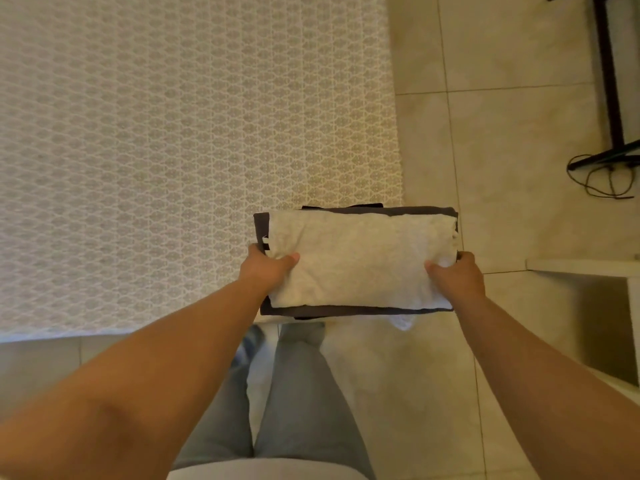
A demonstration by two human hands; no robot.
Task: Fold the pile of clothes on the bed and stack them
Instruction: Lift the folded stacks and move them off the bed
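The person is standing at the corner of the bed point(173, 133), holding a stack point(360, 261) of folded clothes out in front of them. The left hand point(268, 268) is gripping the stack's left end, thumb pressing down on the top piece and fingers tucked out of sight below. The right hand point(457, 275) is gripping the right end the same way, thumb on top.

The top piece is a pale cream cloth point(360, 258); under it a dark grey piece point(346, 310) is showing along the edges, and a bit of white fabric point(403, 322) is hanging out below at 5 o'clock of the stack. No writing or label is readable on any of them; a small white tab at the stack's left edge is too small to make out.

The stack is hovering over the bed's corner and the tiled floor point(502, 133) beside it. The bed is wearing a cover with a small pale lattice pattern. At 2 o'clock from the stack a dark stand point(609, 98) is standing on the tiles with a black cable point(606, 181) looping at its foot. At 4 o'clock a white ledge point(581, 265) is jutting in. Below the stack, the person's grey trousers point(301, 393) are showing.
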